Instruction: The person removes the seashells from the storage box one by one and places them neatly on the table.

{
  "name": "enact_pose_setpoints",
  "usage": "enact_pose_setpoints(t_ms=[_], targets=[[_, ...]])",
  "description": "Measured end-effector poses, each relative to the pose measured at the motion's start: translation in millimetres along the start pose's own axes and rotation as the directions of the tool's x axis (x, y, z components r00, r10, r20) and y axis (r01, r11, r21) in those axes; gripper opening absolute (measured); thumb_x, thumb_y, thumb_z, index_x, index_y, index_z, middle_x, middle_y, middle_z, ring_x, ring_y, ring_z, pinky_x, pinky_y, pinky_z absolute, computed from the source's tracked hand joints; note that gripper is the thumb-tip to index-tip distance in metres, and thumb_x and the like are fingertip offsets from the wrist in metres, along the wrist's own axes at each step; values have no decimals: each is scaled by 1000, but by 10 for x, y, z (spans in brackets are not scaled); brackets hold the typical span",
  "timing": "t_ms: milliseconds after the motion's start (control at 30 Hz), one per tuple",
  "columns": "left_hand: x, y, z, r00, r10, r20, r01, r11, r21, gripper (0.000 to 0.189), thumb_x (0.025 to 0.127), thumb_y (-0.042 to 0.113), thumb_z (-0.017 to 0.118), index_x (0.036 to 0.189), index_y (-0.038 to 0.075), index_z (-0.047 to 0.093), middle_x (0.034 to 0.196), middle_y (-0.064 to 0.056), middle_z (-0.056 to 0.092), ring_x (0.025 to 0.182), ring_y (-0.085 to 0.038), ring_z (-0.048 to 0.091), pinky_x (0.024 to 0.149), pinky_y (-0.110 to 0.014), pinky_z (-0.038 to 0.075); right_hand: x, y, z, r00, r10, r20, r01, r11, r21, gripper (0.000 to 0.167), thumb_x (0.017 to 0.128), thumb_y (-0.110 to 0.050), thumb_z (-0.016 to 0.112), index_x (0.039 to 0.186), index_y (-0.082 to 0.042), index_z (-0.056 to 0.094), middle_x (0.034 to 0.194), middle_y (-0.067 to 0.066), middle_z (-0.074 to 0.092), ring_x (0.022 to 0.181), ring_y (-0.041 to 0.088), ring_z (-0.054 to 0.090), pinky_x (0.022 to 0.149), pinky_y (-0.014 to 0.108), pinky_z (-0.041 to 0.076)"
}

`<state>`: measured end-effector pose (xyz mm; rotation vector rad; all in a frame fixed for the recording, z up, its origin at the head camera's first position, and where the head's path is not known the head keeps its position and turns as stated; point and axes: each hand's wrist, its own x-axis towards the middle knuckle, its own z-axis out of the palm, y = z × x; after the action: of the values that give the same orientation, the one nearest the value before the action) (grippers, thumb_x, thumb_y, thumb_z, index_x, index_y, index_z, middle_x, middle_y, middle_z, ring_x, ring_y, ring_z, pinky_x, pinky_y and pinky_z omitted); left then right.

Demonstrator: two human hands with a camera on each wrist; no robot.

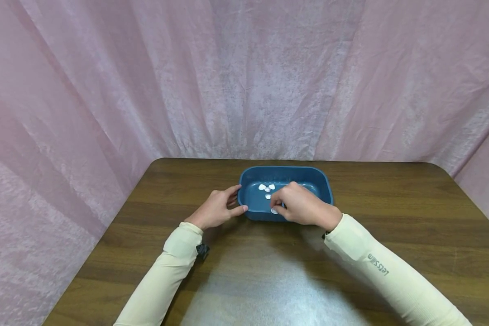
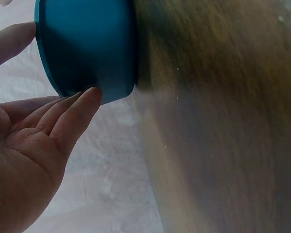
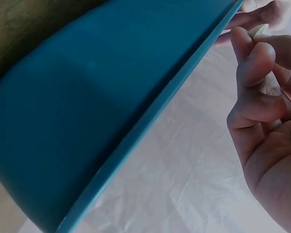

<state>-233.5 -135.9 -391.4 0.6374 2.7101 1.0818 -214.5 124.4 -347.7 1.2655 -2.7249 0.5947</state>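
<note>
A blue rectangular tub (image 1: 254, 215) stands on the table. My left hand (image 1: 217, 209) is at its left end, thumb and fingers spread and nearly straight, with fingertips touching the outer wall and rim. In the left wrist view the fingers (image 2: 70, 114) lie along the tub's outside. Over the near rim, my right hand (image 1: 303, 204) pinches a small white shell-like piece (image 3: 259, 31) between thumb and fingertips. Several more small white pieces (image 1: 268, 196) lie on the tub's floor, left of the right hand, which hides part of the inside.
The brown wooden table (image 1: 187, 181) has rounded far corners. Pink curtains (image 1: 261, 90) hang close behind its far edge. A black band (image 1: 202, 250) shows at the left wrist, below the cream sleeve (image 1: 163, 271).
</note>
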Motion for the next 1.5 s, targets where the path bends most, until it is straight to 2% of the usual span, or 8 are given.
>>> enact_pose_setpoints(t_ms=[400,833,1000,1333,1500], targets=[[0,-11,5,1000,3,4,-3,1000,-3,75,95,28,71,153,-5,36,147,-25,52,129,-30,61,105,-41,54,15,-114,85,998,-68,-13,68,997,-37,10,88,-6,73,82,-12,77,77,-6,74,68,3,64,65,21,57],[26,-30,11,999,34,-13,-34,999,17,75,95,29,71,152,-5,37,145,-25,53,128,-30,62,104,-40,55,41,-271,261,991,-124,54,128,989,-72,9,88,-8,74,80,-12,74,74,-5,71,67,3,62,65,21,57],[39,-30,8,999,41,-19,-41,999,14,75,94,30,72,151,-5,38,145,-26,54,128,-30,62,104,-40,55,61,-308,366,990,-119,79,125,988,-86,10,88,-8,74,79,-14,73,72,-6,69,63,2,59,61,20,54],[36,-48,12,999,44,-13,-44,999,-12,74,94,25,72,151,-7,38,144,-26,54,128,-31,62,104,-41,54,96,-356,580,985,-103,137,130,972,-198,9,89,-11,74,81,-15,74,75,-4,71,67,7,64,61,23,57],[28,-59,18,999,50,-15,-50,999,-10,74,94,26,72,151,-6,38,143,-25,55,127,-30,62,104,-40,55,96,-339,686,989,-89,121,117,960,-254,9,86,-12,76,78,-16,72,74,-4,70,67,11,66,60,29,58]])
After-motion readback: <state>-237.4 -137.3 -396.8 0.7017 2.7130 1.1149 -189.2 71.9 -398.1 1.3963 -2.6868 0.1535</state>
